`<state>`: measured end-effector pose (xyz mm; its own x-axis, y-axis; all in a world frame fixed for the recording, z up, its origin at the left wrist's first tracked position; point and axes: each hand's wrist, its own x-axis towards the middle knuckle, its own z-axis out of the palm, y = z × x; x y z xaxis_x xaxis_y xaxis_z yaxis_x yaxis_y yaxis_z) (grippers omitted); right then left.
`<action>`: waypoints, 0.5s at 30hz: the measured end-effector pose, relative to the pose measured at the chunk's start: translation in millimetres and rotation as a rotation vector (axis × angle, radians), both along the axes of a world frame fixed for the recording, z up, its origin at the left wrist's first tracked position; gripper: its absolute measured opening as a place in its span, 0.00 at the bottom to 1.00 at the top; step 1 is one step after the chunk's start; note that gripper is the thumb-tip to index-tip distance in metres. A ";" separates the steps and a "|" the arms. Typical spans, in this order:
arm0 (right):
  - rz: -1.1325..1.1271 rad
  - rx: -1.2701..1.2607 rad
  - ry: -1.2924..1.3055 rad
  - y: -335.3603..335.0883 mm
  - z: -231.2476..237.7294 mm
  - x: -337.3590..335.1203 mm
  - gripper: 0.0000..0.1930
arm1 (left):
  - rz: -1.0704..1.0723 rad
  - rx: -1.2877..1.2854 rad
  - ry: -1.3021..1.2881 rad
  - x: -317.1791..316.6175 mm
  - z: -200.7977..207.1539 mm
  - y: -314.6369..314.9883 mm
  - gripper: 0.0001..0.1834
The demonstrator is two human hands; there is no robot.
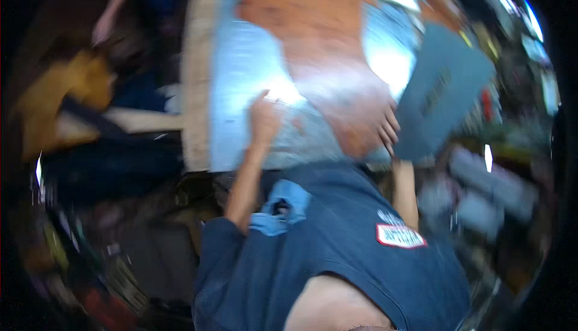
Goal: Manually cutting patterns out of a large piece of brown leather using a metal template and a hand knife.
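Observation:
A large reddish-brown sheet, which looks like leather, lies across a shiny metal-topped table. My left hand is over the bare metal left of the sheet, one digit pointing away from me. Blur smears its other fingers. At the sheet's near right edge, my right hand has its fingers bent over the brown material. Its palm and thumb are hard to make out against the sheet. A flat dark grey board lies just right of that hand.
Pale wooden edging runs along the table's left side. Another person's hand hangs at the far left, above a mustard-yellow item. Blurred grey boxes and mixed clutter fill the right side.

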<state>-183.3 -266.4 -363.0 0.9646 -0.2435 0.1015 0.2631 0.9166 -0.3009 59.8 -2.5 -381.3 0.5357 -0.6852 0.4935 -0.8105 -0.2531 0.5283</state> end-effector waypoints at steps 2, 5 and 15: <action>-0.205 -0.062 0.033 13.1 34.9 -61.7 0.24 | -0.025 0.129 0.176 13.9 4.8 7.2 0.13; -0.577 -0.172 0.090 17.1 65.0 -101.7 0.21 | -0.096 0.158 0.097 22.9 -7.5 -14.7 0.16; -0.916 -0.128 0.084 52.0 57.0 -241.0 0.16 | -0.282 0.494 -0.128 -21.1 0.2 -127.7 0.39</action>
<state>-424.3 -214.5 -306.0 0.4063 -0.9060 0.1189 0.8409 0.3199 -0.4364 38.7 -130.2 -381.1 0.2560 -0.9582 0.1281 -0.9318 -0.2093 0.2964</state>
